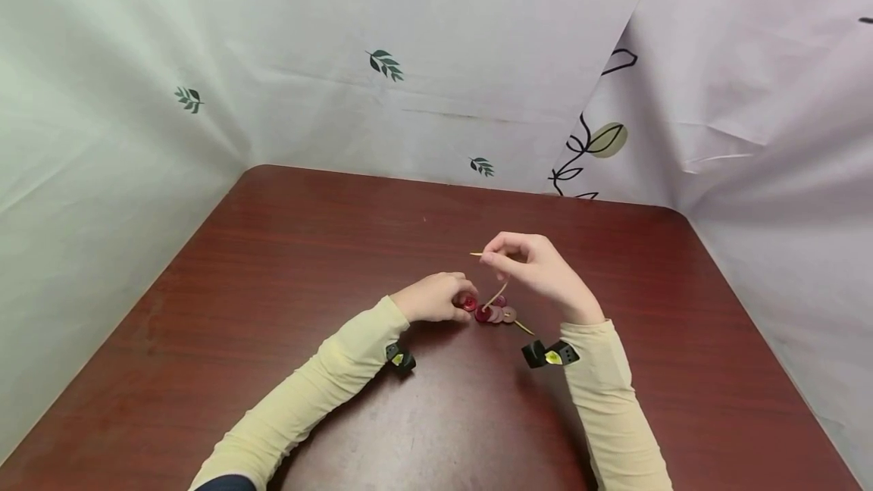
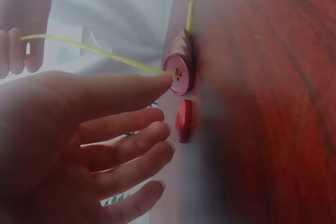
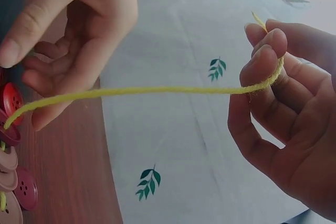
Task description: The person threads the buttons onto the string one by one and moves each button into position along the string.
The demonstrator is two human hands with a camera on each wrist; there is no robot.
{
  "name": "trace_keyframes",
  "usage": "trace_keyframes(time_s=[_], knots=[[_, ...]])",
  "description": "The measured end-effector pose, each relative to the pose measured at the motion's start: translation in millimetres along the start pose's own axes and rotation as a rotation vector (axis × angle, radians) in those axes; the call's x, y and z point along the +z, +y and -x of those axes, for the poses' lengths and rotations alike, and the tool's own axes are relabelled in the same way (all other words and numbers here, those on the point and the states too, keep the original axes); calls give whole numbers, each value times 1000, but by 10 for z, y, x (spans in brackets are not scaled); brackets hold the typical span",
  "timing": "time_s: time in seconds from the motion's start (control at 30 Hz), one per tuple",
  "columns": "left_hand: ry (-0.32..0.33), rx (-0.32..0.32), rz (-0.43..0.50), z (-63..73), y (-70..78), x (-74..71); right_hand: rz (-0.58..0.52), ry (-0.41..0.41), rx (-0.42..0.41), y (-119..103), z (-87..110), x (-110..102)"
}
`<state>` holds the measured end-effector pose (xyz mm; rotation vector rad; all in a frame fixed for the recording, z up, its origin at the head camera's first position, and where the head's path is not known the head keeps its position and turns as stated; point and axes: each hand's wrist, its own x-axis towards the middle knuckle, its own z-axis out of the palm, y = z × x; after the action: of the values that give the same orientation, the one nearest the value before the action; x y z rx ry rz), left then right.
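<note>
My right hand (image 1: 535, 265) is raised above the table and pinches a yellow cord (image 3: 157, 91) close to its tip. From there the cord runs taut down to a dark red button (image 1: 483, 314), passing through one of its holes. Pale pink buttons (image 1: 496, 314) overlap in a row behind it, strung on the same cord, whose other end lies on the table. Beside a bright red button (image 2: 184, 121), my left hand (image 1: 436, 296) is low, its thumb and fingers spread apart around that button; whether they touch it I cannot tell.
A mauve button (image 3: 25, 188) lies next to the strung row. The brown wooden table (image 1: 327, 226) reaches back to white curtains (image 1: 307, 21) with leaf prints. A small dark wrist camera (image 1: 401, 358) is strapped on the left sleeve and another (image 1: 535, 354) on the right.
</note>
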<state>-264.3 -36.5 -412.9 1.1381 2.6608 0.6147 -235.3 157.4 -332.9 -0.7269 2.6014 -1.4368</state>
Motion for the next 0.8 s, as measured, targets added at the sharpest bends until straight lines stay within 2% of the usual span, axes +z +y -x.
trace_keyframes(time_s=[0.27, 0.6, 0.8], knots=[[16, -41, -48, 8, -5, 37, 56, -29, -24, 14, -12, 9], [-29, -87, -28, 34, 49, -4, 79, -50, -44, 15, -12, 26], [-52, -93, -37, 41, 40, 6, 82, -59, -48, 20, -18, 39]])
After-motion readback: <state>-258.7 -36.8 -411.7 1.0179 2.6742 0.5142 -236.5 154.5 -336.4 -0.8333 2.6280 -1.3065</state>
